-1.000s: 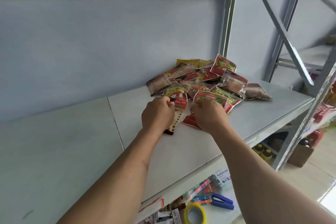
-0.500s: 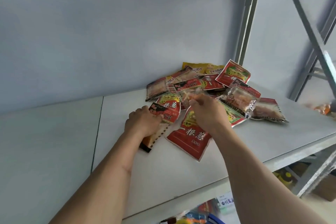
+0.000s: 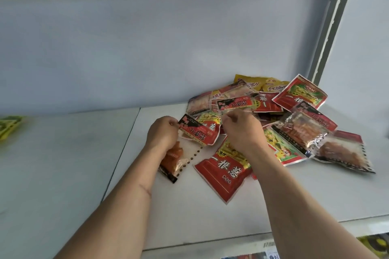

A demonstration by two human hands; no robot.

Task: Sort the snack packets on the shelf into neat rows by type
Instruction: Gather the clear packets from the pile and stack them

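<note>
**Both hands in the snack pile, sorting barely begun**

At the far left edge of the shelf (image 3: 63,174) lies a blurred green-and-yellow packet (image 3: 8,126), well apart from everything else. It may mark the start of a row, though that is only a guess.

The left hand (image 3: 162,134) has its fingers curled round the corner of a red-and-clear gluten-strip packet (image 3: 189,143). This packet's long axis runs from the pile down toward the person's left forearm, its clear end lying beneath the wrist.

Just beside it, the right hand (image 3: 240,130) has its fingers bunched at the near edge of the heap. It appears to pinch a clear-film edge, but what it holds is too small to tell. Under that wrist lies a large red packet (image 3: 225,172), pointing toward the shelf's front edge.

The mixed pile (image 3: 294,115) spreads rightward and back to the wall, so the right hand is nearer to it. The open shelf lies on the left hand's side.
</note>
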